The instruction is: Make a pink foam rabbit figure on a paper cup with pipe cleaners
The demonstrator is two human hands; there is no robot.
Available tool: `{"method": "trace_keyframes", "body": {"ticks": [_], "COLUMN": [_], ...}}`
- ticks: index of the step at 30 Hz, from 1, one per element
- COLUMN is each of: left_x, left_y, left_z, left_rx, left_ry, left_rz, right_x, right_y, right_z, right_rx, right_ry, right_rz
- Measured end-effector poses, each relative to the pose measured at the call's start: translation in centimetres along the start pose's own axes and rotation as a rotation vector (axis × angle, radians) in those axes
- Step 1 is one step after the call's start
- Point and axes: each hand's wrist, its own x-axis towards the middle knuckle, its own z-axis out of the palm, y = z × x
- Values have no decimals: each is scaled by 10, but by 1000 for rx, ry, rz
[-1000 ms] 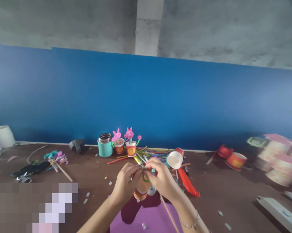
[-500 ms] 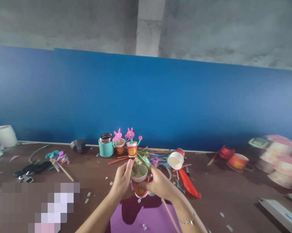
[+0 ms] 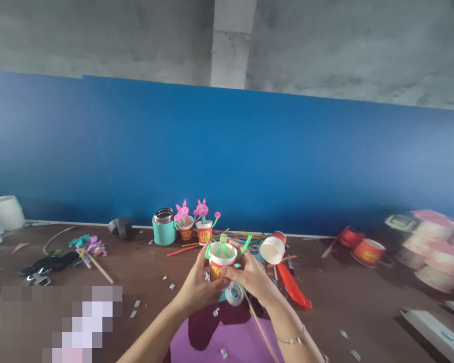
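Observation:
Between both hands I hold a red and white paper cup (image 3: pixel 222 256) upright above the table, its opening tipped a little toward me. Green bendy straws (image 3: pixel 245 245) stick out of it on either side, and more green straw pieces stand inside. My left hand (image 3: pixel 198 281) is wrapped round the cup's left side and underside. On the right side, my right hand (image 3: pixel 251 275) grips it with the thumb across the front. Behind it stand two similar cups, a left one (image 3: pixel 186 233) and a right one (image 3: pixel 204 234), each with pink pig-face cutouts on straws.
A teal jar (image 3: pixel 164 228) stands by the blue partition (image 3: pixel 227 161). A white paper cup (image 3: pixel 272 249) lies tipped over near a red balloon (image 3: pixel 293 286) and loose coloured straws. Below my hands are a white tape roll (image 3: pixel 235 293), a wooden stick (image 3: pixel 260 325) and a purple sheet (image 3: pixel 227 335).
My fingers have gone from pinching the green straw at the cup's rim to holding the cup's sides. The cup has risen and moved away from me, more upright.

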Motion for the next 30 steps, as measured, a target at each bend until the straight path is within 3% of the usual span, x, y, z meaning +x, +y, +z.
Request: {"method": "trace_keyframes", "body": {"ticks": [5, 13, 16, 19, 24, 27, 30], "left_x": [4, -3, -2, 1, 5, 5, 3], "left_y": [-4, 7, 16, 17, 11, 10, 12], "left_z": [-6, -8, -13, -14, -9, -6, -5], "left_rx": [-1, -138, -254, -210, -208, -286, -293], "left_ry": [76, -82, 42, 202, 353, 406, 380], "left_rz": [10, -42, 45, 70, 79, 19, -2], "right_x": [-1, 1, 1, 1, -2, -4, -4], "right_y": [2, 10, 4, -1, -6, -9, -10], "right_z": [0, 6, 4, 5, 12, 16, 16], "right_rx": [-25, -176, -167, -164, -139, -101, -85], "right_ry": [-59, 21, 5, -16, -49, -84, -86], "right_rz": [44, -22, -12, -24, -88, -125, -113]}}
